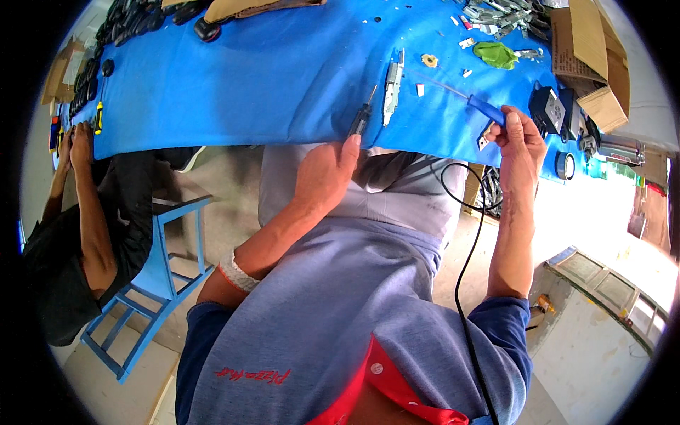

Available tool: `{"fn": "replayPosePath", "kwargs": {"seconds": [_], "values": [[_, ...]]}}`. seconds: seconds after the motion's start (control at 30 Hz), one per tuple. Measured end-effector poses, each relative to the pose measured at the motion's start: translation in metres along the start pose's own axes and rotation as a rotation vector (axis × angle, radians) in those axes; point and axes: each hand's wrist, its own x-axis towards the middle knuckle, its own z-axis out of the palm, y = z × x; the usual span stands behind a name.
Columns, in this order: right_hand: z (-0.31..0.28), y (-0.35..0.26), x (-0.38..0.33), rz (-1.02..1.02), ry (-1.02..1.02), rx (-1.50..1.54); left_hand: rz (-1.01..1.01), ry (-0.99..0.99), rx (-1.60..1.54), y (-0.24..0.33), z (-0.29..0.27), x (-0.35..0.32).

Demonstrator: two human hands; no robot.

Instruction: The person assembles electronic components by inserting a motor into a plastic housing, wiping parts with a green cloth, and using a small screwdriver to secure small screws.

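My left hand (327, 170) rests at the near edge of the blue-covered table, closed on a small black-handled screwdriver (362, 119) whose short shaft points away from me. Over the table's right part, my right hand (520, 138) grips a screwdriver with a blue handle (486, 110); its thin shaft points up and left. Between the two tools lies a long narrow metal mechanism (392, 91), touched by neither hand. Close by are a small white piece (420, 90) and a yellowish ring-shaped piece (429, 61). A small metal piece (485, 136) sits beside my right hand, partly hidden.
Metal parts (504, 15) are heaped at the far right near a green cloth (496, 54) and an open cardboard box (591, 64). A black boxy device (547, 108) stands at right. Left, a co-worker's hands (81, 145) work beside a yellow screwdriver (99, 118). A black cable (464, 273) hangs before me.
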Motion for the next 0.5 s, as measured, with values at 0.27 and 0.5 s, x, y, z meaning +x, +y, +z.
{"fn": "replayPosePath", "kwargs": {"seconds": [0.27, 0.5], "values": [[0.019, 0.041, 0.017, -0.262, 0.132, -0.442, 0.062, 0.006, -0.041, -0.004, -0.001, -0.002], [0.033, 0.042, 0.006, -0.524, 0.189, -0.689, 0.111, 0.038, -0.032, -0.004, -0.002, -0.004]]}}
